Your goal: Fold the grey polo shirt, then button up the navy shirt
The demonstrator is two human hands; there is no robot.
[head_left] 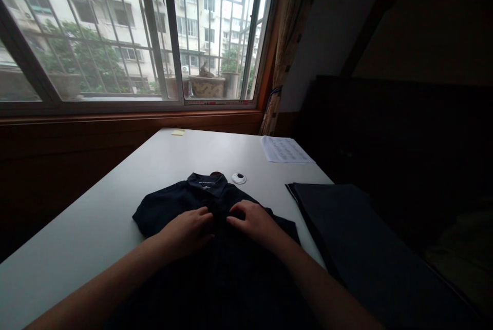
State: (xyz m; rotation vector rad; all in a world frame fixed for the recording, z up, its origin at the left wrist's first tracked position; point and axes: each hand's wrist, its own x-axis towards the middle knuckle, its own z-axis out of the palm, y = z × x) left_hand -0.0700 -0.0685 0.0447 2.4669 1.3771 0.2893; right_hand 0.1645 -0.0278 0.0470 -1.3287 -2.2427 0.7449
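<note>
On the white tabletop (108, 201) lies a dark collared fabric shirt (165, 196), likely light and limp, best taken by the front edges. The left hand (188, 230) and right hand (252, 222) rest over its chest, fingers curled inward; whether they pinch cloth, I cannot tell.

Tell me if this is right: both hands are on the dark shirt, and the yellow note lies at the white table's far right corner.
One thing is wrong: the head view shows the yellow note at the far left corner of the white table. The left hand and right hand are on the dark shirt.
</note>
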